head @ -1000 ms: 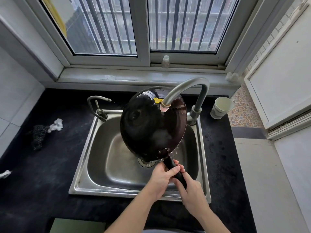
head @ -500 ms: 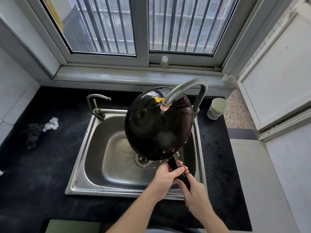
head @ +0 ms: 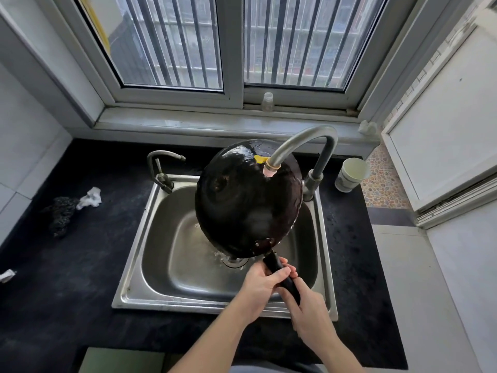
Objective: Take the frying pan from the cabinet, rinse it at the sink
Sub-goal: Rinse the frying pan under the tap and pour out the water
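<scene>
1. Black stone made up the surface [head: 67, 278] around a stainless steel sink [head: 188, 265], set under a barred window [head: 228, 44].
2. The frying pan [head: 247, 200], dark and wet, was held tilted over the sink basin, its rounded underside turned toward the camera and its handle [head: 282, 275] pointing down toward the person.
3. The left hand [head: 261, 286] was clenched around the upper part of the handle, close to the pan's riveted bracket.
4. The right hand [head: 309, 310] was wrapped around the lower end of the same handle, just beneath the left.
5. A tall curved faucet [head: 304, 144] arched over the pan, its pink-tipped spout [head: 271, 170] sitting just in front of the pan's upper edge.
6. A smaller tap [head: 161, 168] stood at the sink's back-left corner.
7. Water splashed around the drain [head: 234, 261] below the pan.
8. A pale cup [head: 349, 175] stood on the surface to the right of the faucet base.
9. A dark scouring pad [head: 60, 214] and a crumpled white scrap [head: 91, 197] lay touching, well to the left of the sink.
10. A small clear bottle [head: 267, 102] stood on the window sill.
</scene>
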Demonstrator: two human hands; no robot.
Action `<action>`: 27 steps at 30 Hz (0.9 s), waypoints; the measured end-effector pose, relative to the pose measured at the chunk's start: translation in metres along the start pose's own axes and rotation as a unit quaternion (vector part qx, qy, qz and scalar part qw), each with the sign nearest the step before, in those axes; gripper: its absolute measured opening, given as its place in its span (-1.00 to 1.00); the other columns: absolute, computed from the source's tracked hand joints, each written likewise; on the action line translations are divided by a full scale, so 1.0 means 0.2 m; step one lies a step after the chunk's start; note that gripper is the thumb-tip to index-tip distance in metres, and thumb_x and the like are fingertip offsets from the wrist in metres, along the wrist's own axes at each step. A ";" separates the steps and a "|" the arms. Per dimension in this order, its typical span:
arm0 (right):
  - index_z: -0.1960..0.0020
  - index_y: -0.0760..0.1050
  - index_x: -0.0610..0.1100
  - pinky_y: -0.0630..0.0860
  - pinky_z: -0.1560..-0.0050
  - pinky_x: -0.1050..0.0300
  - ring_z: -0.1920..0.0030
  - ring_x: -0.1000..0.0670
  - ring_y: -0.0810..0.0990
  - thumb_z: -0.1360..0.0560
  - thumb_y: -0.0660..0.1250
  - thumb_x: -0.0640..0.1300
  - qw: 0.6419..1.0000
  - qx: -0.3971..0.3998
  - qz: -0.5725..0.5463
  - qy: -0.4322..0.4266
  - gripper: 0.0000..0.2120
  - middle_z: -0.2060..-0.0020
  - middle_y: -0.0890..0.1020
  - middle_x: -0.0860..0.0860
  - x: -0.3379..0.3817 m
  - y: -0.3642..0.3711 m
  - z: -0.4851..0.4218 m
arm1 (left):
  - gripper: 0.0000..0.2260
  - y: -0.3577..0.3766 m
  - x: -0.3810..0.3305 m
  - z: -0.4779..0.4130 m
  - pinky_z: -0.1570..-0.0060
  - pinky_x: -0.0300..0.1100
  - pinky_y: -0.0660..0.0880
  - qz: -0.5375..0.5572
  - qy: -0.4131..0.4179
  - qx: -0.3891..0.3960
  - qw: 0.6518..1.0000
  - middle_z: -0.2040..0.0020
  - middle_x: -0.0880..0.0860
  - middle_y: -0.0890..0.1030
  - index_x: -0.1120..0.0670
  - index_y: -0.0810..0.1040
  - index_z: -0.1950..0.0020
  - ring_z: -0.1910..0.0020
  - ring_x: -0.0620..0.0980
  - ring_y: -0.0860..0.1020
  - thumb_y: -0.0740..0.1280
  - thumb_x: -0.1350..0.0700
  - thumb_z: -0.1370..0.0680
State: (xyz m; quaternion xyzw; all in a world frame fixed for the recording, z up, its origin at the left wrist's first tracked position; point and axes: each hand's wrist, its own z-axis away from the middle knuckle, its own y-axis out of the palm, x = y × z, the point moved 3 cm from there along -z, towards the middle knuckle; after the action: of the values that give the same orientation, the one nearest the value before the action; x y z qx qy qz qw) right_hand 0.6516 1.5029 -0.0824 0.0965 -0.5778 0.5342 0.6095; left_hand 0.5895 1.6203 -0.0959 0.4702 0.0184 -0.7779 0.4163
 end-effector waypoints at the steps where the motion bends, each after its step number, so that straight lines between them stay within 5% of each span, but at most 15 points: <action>1: -0.40 0.42 0.02 0.45 0.38 0.35 0.39 0.21 0.59 -0.60 0.30 -0.05 1.000 0.004 0.001 -0.001 -0.63 0.38 0.62 0.24 0.00 0.01 0.00 | -0.82 -0.01 0.00 0.01 -0.24 0.07 0.54 0.005 0.001 -0.003 1.000 0.03 0.15 0.70 0.24 0.51 -0.15 -0.09 0.13 0.66 0.34 0.32 -0.56; 11: -0.39 0.44 0.05 0.41 0.33 0.42 0.37 0.30 0.57 -0.60 0.30 -0.08 0.999 0.029 0.008 -0.025 -0.64 0.34 0.61 0.29 0.08 0.10 0.07 | -0.88 -0.10 0.00 0.14 -0.04 -0.08 0.59 0.036 0.004 -0.021 0.999 0.10 0.10 0.70 0.21 0.52 -0.08 0.00 0.06 0.66 0.31 0.35 -0.57; 15: -0.42 0.27 0.29 0.39 0.30 0.47 0.39 0.31 0.57 -0.60 0.29 -0.12 0.999 0.034 0.000 -0.041 -0.50 0.36 0.60 0.43 0.10 0.14 0.13 | -0.88 -0.12 0.02 0.20 0.06 -0.15 0.58 0.039 0.001 -0.021 0.999 0.11 0.10 0.69 0.22 0.51 -0.08 0.03 0.04 0.65 0.31 0.35 -0.57; 19: -0.43 0.21 0.35 0.46 0.13 0.43 0.18 0.30 0.62 -0.59 0.31 -0.07 0.999 0.025 -0.016 -0.034 -0.46 0.17 0.66 0.31 0.08 0.19 0.19 | -0.88 -0.15 0.06 0.27 0.00 -0.14 0.59 0.032 -0.007 -0.014 0.999 0.14 0.08 0.70 0.23 0.50 -0.10 0.06 0.00 0.67 0.30 0.35 -0.58; 23: -0.40 0.21 0.33 0.43 0.24 0.43 0.33 0.34 0.55 -0.59 0.32 -0.11 0.999 0.033 -0.023 -0.012 -0.47 0.41 0.57 0.40 0.08 0.24 0.27 | -0.86 -0.18 0.10 0.34 -0.08 -0.15 0.58 0.012 -0.015 -0.008 1.000 0.11 0.10 0.70 0.24 0.51 -0.13 0.02 0.00 0.67 0.30 0.34 -0.58; 27: -0.33 0.41 0.16 0.47 0.40 0.35 0.47 0.20 0.57 -0.60 0.30 -0.10 0.997 0.039 -0.055 0.046 -0.66 0.43 0.61 0.14 0.07 0.29 0.34 | -0.84 -0.22 0.14 0.39 -0.19 -0.05 0.56 -0.035 -0.016 -0.007 0.999 0.03 0.13 0.70 0.22 0.54 -0.15 -0.10 0.09 0.66 0.33 0.28 -0.57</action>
State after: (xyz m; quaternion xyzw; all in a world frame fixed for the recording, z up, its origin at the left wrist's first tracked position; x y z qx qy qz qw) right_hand 0.5628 1.4831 -0.0792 0.1277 -0.5217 0.5258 0.6596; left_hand 0.4975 1.5991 -0.0894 0.4536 0.0332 -0.7995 0.3922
